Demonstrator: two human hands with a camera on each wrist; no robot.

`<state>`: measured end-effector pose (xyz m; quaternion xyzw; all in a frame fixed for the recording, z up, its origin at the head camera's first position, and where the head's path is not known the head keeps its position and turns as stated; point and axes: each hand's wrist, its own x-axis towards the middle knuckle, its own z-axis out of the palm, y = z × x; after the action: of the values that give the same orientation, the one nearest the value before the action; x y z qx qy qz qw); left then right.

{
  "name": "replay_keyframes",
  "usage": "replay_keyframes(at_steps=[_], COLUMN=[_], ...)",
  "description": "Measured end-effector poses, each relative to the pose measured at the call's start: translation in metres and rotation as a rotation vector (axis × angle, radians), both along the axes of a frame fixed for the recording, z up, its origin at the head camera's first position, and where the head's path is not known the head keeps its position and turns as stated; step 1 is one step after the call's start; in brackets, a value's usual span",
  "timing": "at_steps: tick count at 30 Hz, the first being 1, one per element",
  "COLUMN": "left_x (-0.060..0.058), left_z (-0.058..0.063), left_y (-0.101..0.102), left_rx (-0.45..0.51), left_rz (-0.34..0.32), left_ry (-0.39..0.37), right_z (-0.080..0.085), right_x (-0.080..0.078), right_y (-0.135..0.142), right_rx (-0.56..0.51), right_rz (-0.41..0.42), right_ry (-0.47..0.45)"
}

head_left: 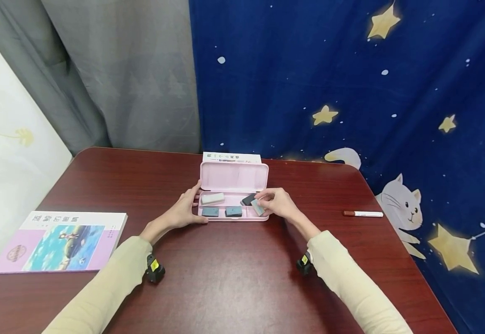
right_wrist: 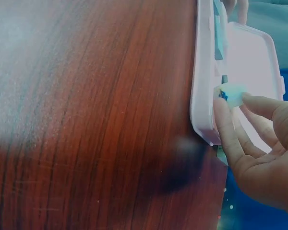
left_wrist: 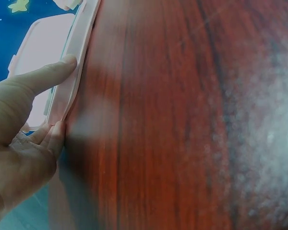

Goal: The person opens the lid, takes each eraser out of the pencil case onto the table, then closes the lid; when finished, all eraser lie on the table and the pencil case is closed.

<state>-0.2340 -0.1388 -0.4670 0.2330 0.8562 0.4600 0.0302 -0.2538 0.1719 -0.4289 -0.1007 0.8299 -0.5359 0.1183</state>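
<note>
A pink pencil case point(head_left: 234, 220) lies open on the table, its lid point(head_left: 234, 176) raised at the back. My left hand point(head_left: 183, 207) holds the case's left end, thumb on the near wall and fingers around the side. Between thumb and fingers, my right hand point(head_left: 279, 202) pinches a pale grey eraser point(head_left: 257, 207) over the case's right part; in the right wrist view this eraser point(right_wrist: 234, 95) shows a dark blue mark. Inside the case lie a white eraser point(head_left: 212, 198), two blue-grey erasers point(head_left: 210, 212) in front, and a dark eraser point(head_left: 248, 199) partly hidden by the pinched one.
Behind the lid stands a white box or book point(head_left: 231, 157) with printed characters. A picture book point(head_left: 64, 241) lies at the left, and a white marker with a brown-red cap point(head_left: 363, 214) at the right. Curtains point(head_left: 267, 83) hang beyond the table's far edge.
</note>
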Motion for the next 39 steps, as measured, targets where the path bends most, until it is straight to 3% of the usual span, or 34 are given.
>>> replay_keyframes(at_steps=[10, 18, 26, 39], left_x=[-0.002, -0.003, -0.002, 0.000], left_z=[-0.002, -0.004, -0.004, 0.001], left_y=[0.000, -0.001, -0.001, 0.004], left_rx=[0.058, 0.072, 0.060, 0.065], left_rz=[0.013, 0.013, 0.018, 0.038], left_ry=[0.009, -0.002, -0.010, -0.054], right_z=[-0.003, -0.001, -0.002, -0.013], right_x=[-0.007, -0.013, -0.019, -0.032], right_y=[0.014, 0.026, 0.037, 0.035], right_rx=[-0.199, -0.270, -0.272, -0.212], right_rz=[-0.066, -0.117, -0.202, -0.279], right_ry=[-0.074, -0.177, -0.270, -0.270])
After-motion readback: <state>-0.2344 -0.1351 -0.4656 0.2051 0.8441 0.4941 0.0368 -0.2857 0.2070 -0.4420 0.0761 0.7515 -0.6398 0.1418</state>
